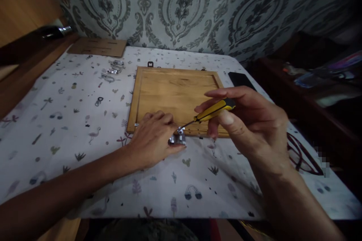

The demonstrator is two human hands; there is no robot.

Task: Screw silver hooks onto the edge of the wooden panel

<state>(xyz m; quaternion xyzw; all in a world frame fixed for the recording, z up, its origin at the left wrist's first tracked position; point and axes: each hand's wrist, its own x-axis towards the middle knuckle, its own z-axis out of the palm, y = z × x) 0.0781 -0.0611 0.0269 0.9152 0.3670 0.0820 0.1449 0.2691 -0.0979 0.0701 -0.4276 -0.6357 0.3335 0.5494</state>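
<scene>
A wooden cabinet door (175, 90) lies flat on the patterned tablecloth. At its near edge sits a metal hinge (181, 139), partly covered by my left hand (155, 135), whose fingers rest over the door's edge and grip the hinge, thumb below it. My right hand (249, 120) holds a yellow and black screwdriver (215, 110) between thumb and fingers. The screwdriver slants down to the left, and its tip meets the hinge near a screw. Whether the tip sits in the screw's slot is too small to tell.
Several metal hinges (114, 69) lie at the back left, near a piece of cardboard (97, 47). A small dark metal part (98, 101) is left of the door. A black phone-like slab (241, 80) and eyeglasses (301, 154) lie to the right. Patterned curtain or wallpaper (181, 7) rises behind.
</scene>
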